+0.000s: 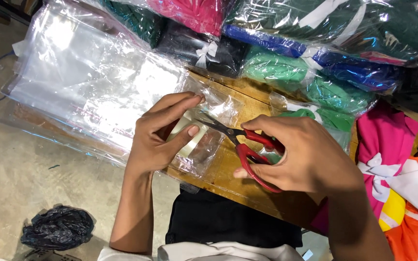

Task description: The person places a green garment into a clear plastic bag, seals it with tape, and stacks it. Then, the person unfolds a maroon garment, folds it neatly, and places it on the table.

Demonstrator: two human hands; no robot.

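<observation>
Left hand (163,135) was clamped on a roll of clear tape (186,133), thumb and fingers pinching it over a small clear bag (214,121). Right hand (306,157) gripped red-handled scissors (243,142), fingers through the loops, blades open and pointing at the tape just right of the left thumb. Stack of clear bags (93,82) lay above the left hand; wooden table (228,169) was under both.

The scissors (247,145) have red handles and dark blades. The roll of tape (186,135) near the centre is clear with a pale sheen. The tabletop (228,169) is light brown wood. Along the top of the frame lie bagged clothes in green (286,67), blue (344,67), black (204,48) and pink (189,14). At the right edge sits pink cloth (388,135) with orange, yellow and white. A black bag (58,227) lies on the grey floor (15,164) at lower left.
</observation>
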